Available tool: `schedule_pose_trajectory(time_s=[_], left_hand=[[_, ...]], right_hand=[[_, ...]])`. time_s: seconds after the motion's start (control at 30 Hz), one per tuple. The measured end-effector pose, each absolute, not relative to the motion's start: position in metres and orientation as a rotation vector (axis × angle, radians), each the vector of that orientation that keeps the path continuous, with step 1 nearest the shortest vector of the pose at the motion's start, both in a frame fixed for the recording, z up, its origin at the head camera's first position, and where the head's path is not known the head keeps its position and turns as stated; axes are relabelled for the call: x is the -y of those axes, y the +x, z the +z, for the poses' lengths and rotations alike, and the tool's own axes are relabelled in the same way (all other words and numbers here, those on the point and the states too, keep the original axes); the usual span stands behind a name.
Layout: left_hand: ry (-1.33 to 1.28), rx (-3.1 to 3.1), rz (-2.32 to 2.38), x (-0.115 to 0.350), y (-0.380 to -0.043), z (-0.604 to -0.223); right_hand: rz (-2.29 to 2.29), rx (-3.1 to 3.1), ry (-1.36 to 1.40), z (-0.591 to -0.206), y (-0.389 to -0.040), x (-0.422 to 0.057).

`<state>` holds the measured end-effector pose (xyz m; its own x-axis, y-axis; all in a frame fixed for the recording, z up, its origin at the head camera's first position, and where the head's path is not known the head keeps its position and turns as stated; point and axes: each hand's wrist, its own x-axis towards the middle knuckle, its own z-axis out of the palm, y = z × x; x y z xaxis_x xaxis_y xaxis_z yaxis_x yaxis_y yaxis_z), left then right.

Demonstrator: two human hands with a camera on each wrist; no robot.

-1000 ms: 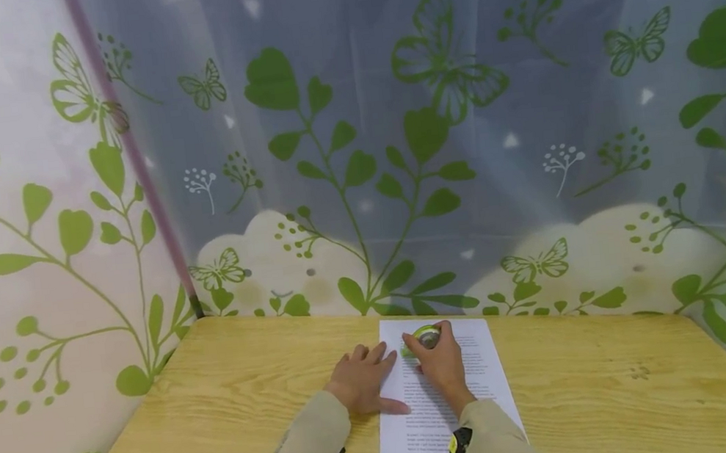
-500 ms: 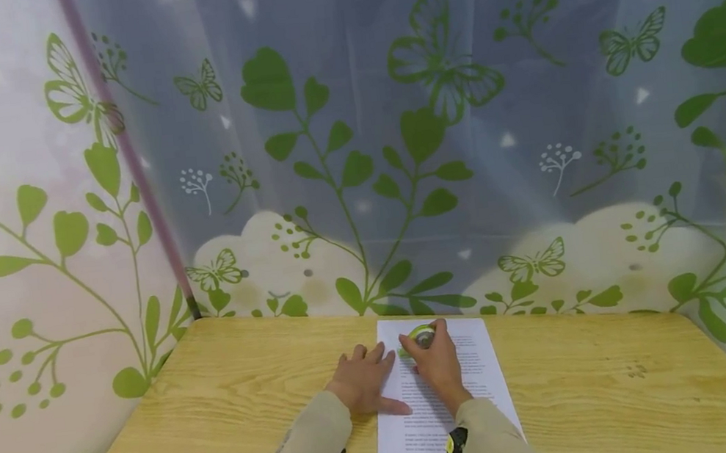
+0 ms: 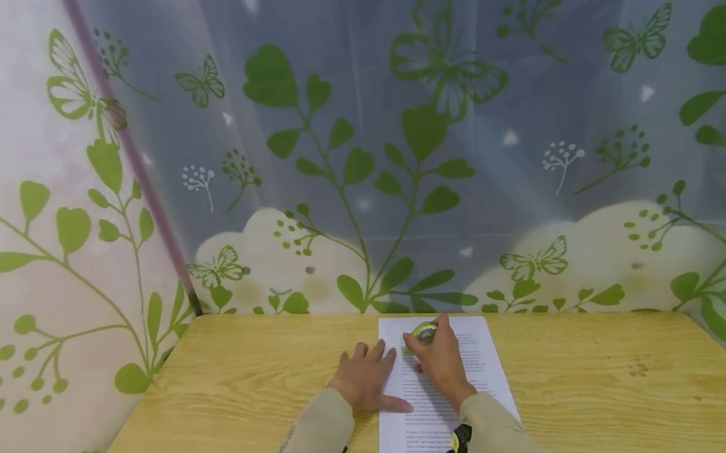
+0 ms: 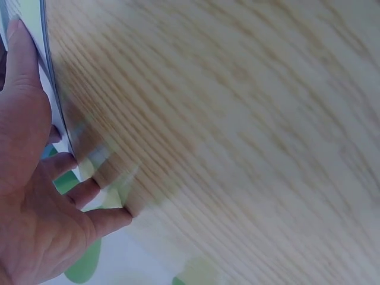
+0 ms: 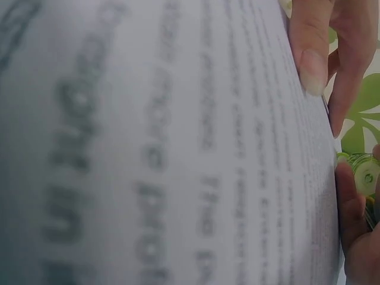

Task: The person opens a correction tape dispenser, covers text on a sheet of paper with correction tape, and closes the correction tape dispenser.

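A printed sheet of paper (image 3: 489, 383) lies lengthwise on the wooden table. Near its top, my right hand (image 3: 446, 367) pinches a green correction tape dispenser (image 3: 425, 333) between thumb and fingers, close over the upper lines of text. Part of the dispenser, with a round wheel, shows at the right edge of the right wrist view. My left hand (image 3: 364, 383) rests spread on the sheet's left side, its thumb reaching onto the print and its other fingers around the left edge. The dispenser's tip is mostly hidden by the right hand.
The wooden table (image 3: 243, 409) extends on both sides of the sheet. Behind it hangs a blue-grey curtain (image 3: 531, 186) printed with green leaves and butterflies. A pale patterned panel (image 3: 24, 291) stands at the left.
My right wrist has shifted very slightly to the right. The left hand, the sheet and the grip on the correction tape dispenser look the same.
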<state>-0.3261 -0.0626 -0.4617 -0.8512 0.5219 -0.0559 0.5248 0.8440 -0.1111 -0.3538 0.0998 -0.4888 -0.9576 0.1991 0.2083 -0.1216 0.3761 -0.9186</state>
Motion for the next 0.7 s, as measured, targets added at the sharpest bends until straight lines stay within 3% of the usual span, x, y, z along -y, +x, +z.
schedule_pose_trajectory(time_s=[0.3,0.7], left_hand=[[0.853,-2.991,-0.214,0.0612,-0.3258,-0.4588],[0.824,-2.983,-0.268,0.0584,-0.3235,-0.4563]], right_hand=[[1.344,2.447,-0.06,-0.4876,-0.354,-0.1037],[1.365,2.437,-0.056,-0.4854,-0.3504,-0.109]])
